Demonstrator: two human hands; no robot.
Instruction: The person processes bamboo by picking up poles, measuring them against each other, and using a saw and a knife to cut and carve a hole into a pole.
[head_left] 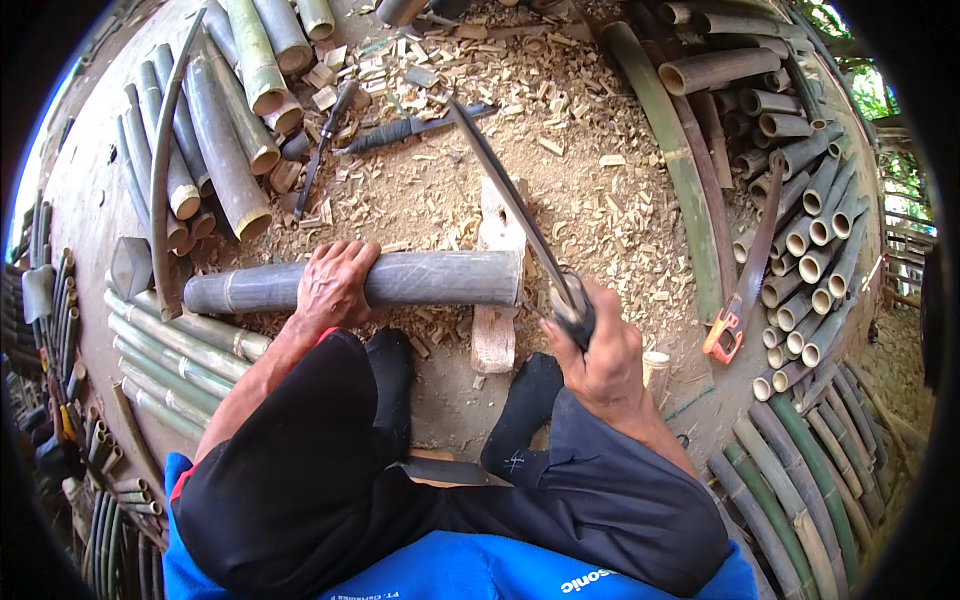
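Wood chips (610, 200) litter the floor (440, 425), upper centre. Left grip (338, 287) clasps bamboo (440, 278); right grip (608, 362) holds a blade (513, 200). Blue cloth (460, 568) below bears white lettering (588, 581).

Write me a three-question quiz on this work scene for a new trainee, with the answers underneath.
1. Multiple choice: what is the left hand gripping?
A) a hammer
B) a dark bamboo length
C) a plastic bucket

2. True or false: the right hand holds a long-bladed tool.

3. Fill in the blank: the end of the bamboo nearer the right hand lies across a block made of ____.

Key:
1. B
2. True; its handle is in the fist and the blade slants up and to the left.
3. wood
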